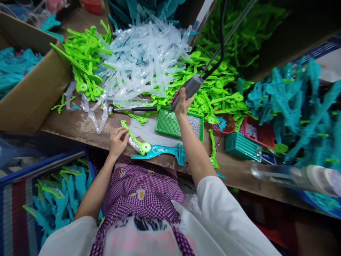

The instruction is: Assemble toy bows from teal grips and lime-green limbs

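Note:
My left hand (118, 141) pinches the upper part of a green plastic piece (135, 141) at the table's front edge. A clear piece lies along it, and its round end overlaps a teal part (160, 150) lying flat. My right hand (183, 103) is wrapped round a grey powered screwdriver (189, 89), which hangs from a cable and rod. The tool's tip is over a green basket (167, 122) with small silvery screws (194, 124) in its right side. A hammer (133, 109) with a black handle lies left of the basket.
Behind are heaps of clear pieces (149, 53) and green pieces (210, 89). A cardboard box (39, 85) stands left. Right are a red tray (266, 138), stacked teal trays (241, 146), teal parts (287, 106) and a bottle (295, 175). Lower left, a crate (45, 167) holds teal parts.

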Motion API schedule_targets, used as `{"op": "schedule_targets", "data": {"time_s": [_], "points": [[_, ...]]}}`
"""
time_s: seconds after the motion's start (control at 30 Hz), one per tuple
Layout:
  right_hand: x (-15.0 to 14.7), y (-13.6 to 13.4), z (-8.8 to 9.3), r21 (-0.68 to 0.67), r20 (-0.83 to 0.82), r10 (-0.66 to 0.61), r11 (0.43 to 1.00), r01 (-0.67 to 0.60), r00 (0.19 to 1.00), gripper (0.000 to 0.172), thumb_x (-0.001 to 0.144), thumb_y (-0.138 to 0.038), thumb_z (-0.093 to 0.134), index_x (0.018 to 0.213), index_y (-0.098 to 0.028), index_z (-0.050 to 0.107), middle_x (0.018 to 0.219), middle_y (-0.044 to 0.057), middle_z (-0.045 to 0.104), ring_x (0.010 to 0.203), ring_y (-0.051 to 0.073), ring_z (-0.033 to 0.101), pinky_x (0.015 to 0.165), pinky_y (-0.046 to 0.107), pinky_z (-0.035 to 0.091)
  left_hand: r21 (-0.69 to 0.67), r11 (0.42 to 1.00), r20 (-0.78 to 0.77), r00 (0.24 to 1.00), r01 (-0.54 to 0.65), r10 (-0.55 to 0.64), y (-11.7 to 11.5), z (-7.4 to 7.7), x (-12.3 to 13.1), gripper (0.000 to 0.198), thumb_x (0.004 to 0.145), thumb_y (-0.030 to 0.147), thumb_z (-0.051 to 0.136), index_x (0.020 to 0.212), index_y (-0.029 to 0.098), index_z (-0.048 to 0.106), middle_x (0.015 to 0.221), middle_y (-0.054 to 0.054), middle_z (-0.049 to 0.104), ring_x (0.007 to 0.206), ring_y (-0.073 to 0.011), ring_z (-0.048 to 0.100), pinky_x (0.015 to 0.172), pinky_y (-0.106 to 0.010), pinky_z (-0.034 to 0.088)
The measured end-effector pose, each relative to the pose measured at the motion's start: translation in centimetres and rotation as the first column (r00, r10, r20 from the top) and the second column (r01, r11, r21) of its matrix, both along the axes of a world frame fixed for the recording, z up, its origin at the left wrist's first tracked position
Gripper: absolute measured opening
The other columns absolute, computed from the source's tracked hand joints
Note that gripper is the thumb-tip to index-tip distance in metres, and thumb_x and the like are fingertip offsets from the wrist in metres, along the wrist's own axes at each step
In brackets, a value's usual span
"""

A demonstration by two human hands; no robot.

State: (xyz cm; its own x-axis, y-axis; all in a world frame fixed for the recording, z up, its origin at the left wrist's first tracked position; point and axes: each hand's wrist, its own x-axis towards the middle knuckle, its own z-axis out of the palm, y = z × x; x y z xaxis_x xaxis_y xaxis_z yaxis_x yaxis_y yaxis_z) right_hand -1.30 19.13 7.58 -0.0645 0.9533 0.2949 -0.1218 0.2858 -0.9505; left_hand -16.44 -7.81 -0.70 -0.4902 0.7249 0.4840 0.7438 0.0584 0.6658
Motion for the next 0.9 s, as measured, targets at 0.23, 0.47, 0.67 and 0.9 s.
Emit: {"op": "schedule_targets", "data": {"time_s": [0.23, 0.47, 0.67, 0.9], "points": [[0.0, -0.1, -0.4, -0.002, 0.038, 0.003, 1.0, -0.003, 0.999, 0.056, 0.077, -0.077, 0.046, 0.072, -0.022, 0.055, 0.051, -0.005, 0.048, 0.046, 0.014, 0.06, 0.042, 0.027, 0.045, -0.011, 0.999, 0.03, 0.999, -0.04, 0.04, 0.0, 0.3, 0.1, 0.017, 0.088, 0.031, 0.06, 0.095, 0.022, 0.072, 0.1, -0.007, 0.07, 0.099, -0.0214, 0.065, 0.095, -0.04, 0.049], [1.3, -0.2, 1.6, 0.015, -0.024, -0.01, 1.0, 0.01, 1.0, 0.061, 0.08, -0.079, 0.04, 0.083, -0.021, 0.061, 0.053, -0.005, 0.048, 0.046, 0.012, 0.058, 0.043, 0.027, 0.047, -0.02, 1.0, -0.007, 1.0, -0.002, 0.002, 0.0, 0.3, 0.2, 0.017, 0.088, 0.031, 0.059, 0.094, 0.022, 0.072, 0.099, -0.006, 0.071, 0.099, -0.0222, 0.065, 0.095, -0.041, 0.047], [-2.3, -6.1, 3.6, 0.063, -0.019, 0.224, 0.973, -0.222, 0.974, 0.064, 0.082, -0.079, 0.035, 0.089, -0.022, 0.063, 0.058, -0.003, 0.051, 0.047, 0.011, 0.058, 0.043, 0.025, 0.046, -0.06, 0.998, -0.042, 0.999, 0.003, -0.006, 0.1, -0.1, 0.4, 0.018, 0.088, 0.031, 0.059, 0.099, 0.022, 0.071, 0.107, -0.008, 0.071, 0.105, -0.0241, 0.064, 0.098, -0.044, 0.045], [-13.1, -12.9, 2.6, -0.023, -0.004, 0.486, 0.874, -0.486, 0.874, 0.05, 0.078, -0.067, 0.056, 0.071, -0.018, 0.061, 0.053, -0.004, 0.054, 0.048, 0.01, 0.056, 0.05, 0.025, 0.049, -0.31, 0.949, -0.104, 0.991, 0.052, -0.088, 0.6, 0.4, 1.0, 0.027, 0.089, 0.019, 0.05, 0.112, 0.023, 0.063, 0.14, -0.009, 0.056, 0.136, -0.0279, 0.046, 0.114, -0.053, 0.032]]}}
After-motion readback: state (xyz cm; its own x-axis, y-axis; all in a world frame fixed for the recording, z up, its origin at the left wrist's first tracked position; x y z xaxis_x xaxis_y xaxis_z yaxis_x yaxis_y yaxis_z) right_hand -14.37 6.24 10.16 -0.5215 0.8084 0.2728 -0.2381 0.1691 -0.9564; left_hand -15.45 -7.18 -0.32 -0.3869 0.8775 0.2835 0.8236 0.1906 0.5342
